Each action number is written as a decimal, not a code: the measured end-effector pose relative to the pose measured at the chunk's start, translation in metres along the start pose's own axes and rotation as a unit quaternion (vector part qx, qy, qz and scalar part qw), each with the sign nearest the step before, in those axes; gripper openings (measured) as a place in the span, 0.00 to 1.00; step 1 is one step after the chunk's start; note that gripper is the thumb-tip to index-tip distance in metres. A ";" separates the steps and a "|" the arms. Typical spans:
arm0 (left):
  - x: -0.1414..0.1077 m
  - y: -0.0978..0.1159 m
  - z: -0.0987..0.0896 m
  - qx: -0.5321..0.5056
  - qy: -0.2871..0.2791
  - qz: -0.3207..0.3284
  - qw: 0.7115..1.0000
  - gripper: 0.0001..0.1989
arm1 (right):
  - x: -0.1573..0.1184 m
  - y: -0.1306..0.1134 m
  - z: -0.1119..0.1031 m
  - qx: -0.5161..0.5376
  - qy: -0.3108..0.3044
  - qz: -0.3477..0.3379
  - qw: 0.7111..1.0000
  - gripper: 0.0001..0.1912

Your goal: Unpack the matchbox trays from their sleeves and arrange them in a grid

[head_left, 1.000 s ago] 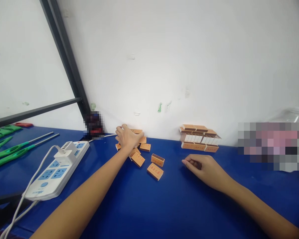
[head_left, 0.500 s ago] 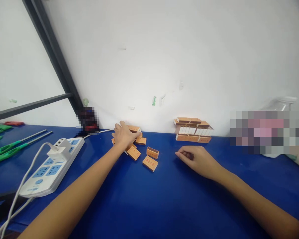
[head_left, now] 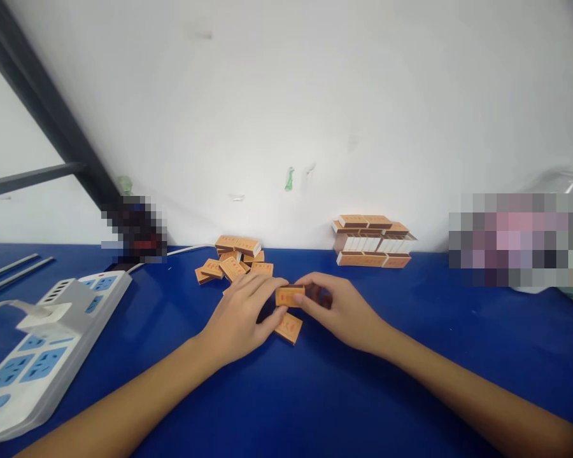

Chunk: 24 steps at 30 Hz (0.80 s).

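An orange matchbox (head_left: 289, 296) stands on its side at the middle of the blue table, between my two hands. My right hand (head_left: 339, 308) pinches its right end between thumb and fingers. The thumb and fingertips of my left hand (head_left: 248, 312) are at its left end, closed around it. Another matchbox (head_left: 290, 327) lies flat just in front. Behind my left hand is a loose pile of matchboxes (head_left: 232, 264), partly hidden by the fingers. Matchboxes are stacked in layers (head_left: 373, 243) by the wall at the right, some upright in the middle layer.
A white power strip (head_left: 81, 337) with a plugged-in adapter lies at the left, its cable running along the wall. Metal rods (head_left: 16, 272) lie behind it. Blurred-out items stand by the wall at both sides. A dark metal frame (head_left: 52, 108) slants at upper left.
My left hand has come from the pile to the upright matchbox. My right hand has moved left and taken hold of its right end. The view has shifted.
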<state>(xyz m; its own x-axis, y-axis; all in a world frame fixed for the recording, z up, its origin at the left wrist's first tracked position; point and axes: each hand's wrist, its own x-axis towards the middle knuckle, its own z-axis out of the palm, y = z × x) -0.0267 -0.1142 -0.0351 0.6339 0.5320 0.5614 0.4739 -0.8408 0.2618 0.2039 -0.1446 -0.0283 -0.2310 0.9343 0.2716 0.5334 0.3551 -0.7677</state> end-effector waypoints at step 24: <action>-0.004 0.011 -0.005 -0.039 0.176 -0.068 0.981 0.13 | -0.033 -0.033 0.009 0.350 0.036 0.190 0.917 0.31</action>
<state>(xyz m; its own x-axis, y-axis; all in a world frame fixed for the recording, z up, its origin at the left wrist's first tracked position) -0.0274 -0.1260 -0.0306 0.3109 0.5830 0.7506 0.4828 -0.7771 0.4036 0.1865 -0.1876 -0.0171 -0.0692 0.9947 -0.0754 -0.0941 -0.0818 -0.9922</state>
